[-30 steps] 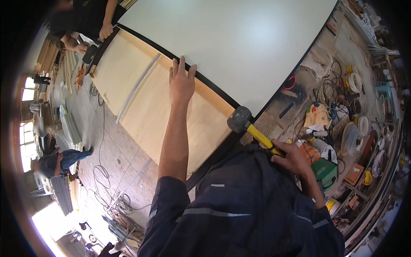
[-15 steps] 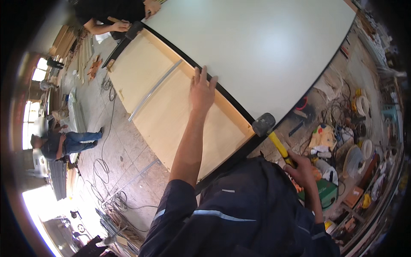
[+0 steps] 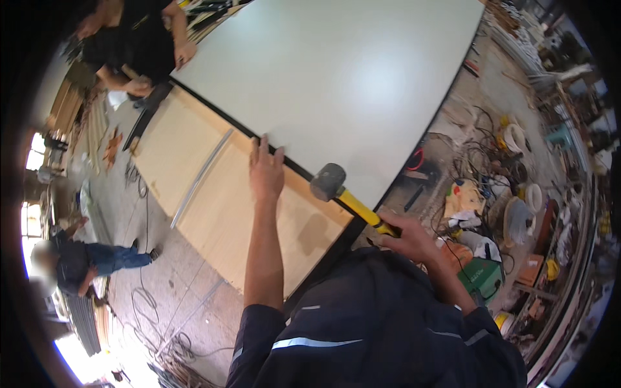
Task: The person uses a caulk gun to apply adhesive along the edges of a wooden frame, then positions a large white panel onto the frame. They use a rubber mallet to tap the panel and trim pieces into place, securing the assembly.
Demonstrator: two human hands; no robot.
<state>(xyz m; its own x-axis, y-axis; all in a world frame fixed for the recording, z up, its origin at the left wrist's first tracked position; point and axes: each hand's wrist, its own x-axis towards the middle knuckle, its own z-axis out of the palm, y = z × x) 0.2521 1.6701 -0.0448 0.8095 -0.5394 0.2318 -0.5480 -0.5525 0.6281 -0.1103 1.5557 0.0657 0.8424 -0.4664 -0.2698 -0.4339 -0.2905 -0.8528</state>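
A large white panel (image 3: 336,84) with a black edge strip (image 3: 223,115) lies on top of a pale wooden panel (image 3: 233,220) in a black frame. My left hand (image 3: 266,171) has its fingers stretched out, the tips on the black strip at the panel's near edge. In my right hand (image 3: 409,238) is the handle of a rubber mallet (image 3: 356,205), yellow with a dark head. That head hovers over the strip near the right corner; whether it touches cannot be made out. A thin grey metal strip (image 3: 202,178) lies across the wooden panel.
A co-worker (image 3: 139,39) stands at the far left corner, one hand on the white panel and a dark mallet in the other. Another person (image 3: 84,258) is at the left. Cables (image 3: 145,304), a green case (image 3: 480,279) and buckets (image 3: 515,138) lie on the floor.
The view has shifted, so the panels appear lower and further left. My mallet has moved left from the frame's corner along the strip. My left hand stays on the edge.
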